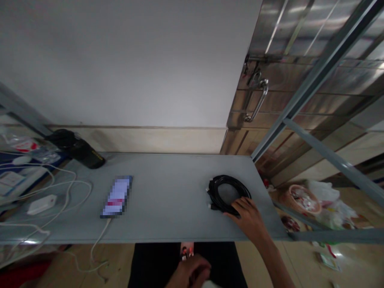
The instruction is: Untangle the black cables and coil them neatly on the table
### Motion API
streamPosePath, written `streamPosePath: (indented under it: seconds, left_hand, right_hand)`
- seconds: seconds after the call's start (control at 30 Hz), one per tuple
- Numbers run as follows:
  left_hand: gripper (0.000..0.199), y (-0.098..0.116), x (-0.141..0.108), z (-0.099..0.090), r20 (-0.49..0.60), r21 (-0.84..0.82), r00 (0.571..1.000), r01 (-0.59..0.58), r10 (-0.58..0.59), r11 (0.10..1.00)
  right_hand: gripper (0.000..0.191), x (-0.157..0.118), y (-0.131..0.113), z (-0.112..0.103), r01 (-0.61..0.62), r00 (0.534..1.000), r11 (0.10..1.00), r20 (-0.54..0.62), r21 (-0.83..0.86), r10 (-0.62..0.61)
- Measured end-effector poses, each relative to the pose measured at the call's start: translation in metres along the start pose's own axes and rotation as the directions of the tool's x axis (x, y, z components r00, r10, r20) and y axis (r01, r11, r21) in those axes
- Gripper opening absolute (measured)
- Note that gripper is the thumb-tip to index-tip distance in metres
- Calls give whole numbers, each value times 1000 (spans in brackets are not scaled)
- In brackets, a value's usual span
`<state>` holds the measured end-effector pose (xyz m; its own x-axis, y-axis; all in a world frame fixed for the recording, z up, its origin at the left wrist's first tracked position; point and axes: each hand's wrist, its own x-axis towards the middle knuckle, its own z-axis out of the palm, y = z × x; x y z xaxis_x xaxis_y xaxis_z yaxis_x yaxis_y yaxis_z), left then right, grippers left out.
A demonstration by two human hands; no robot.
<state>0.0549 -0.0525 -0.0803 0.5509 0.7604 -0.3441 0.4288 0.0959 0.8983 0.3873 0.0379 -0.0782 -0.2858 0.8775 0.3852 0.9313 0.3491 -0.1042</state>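
A coiled black cable [216, 197] lies on the right part of the grey table, its connectors at the coil's left side. My right hand [247, 216] rests on the coil's lower right edge, its fingers closed on the cable. Below the table's front edge, over my dark-clothed lap, is my left hand [193, 272], its fingers curled. Beside it a small picture with figures [186, 251] shows just above the knuckles; whether the hand holds it is unclear. A phone [117, 197] with a lit, pixelated screen lies left of the table's middle, a white cable at its lower end.
At the left are a black bottle [79, 149], a clear plastic bottle [30, 147], a white adapter [42, 204] and tangled white cables. Grey metal frame bars [318, 68] rise at the right. Beyond them, a basket [303, 199] and plastic bags stand on the floor.
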Motion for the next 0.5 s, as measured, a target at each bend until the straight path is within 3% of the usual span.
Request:
streamPosePath:
  seconds: [0.1, 0.2, 0.27, 0.37, 0.5]
  left_hand:
    - [38, 23, -5, -63, -304, 55, 944, -119, 130, 991]
    - [40, 23, 0, -120, -576, 176, 777, -187, 255, 966]
    - [38, 11, 6, -146, -650, 315, 679, -168, 341, 934]
    - [38, -10, 15, -164, -674, 450, 601, -127, 429, 884]
    - [34, -25, 20, -162, -699, 509, 543, -78, 465, 857]
  right_hand:
    - [22, -2, 7, -1, -9, 1000, 1000, -16, -4, 9]
    - [24, -3, 13, -2, -34, 999, 999, -8, -23, 34]
    - [27, -1, 13, -5, -47, 999, 998, -5, -50, 47]
    - [38, 4, 6, -11, -37, 999, 998, 5, -53, 38]
    - [35, 16, -7, -16, -5, 1000, 1000, 18, -29, 6]
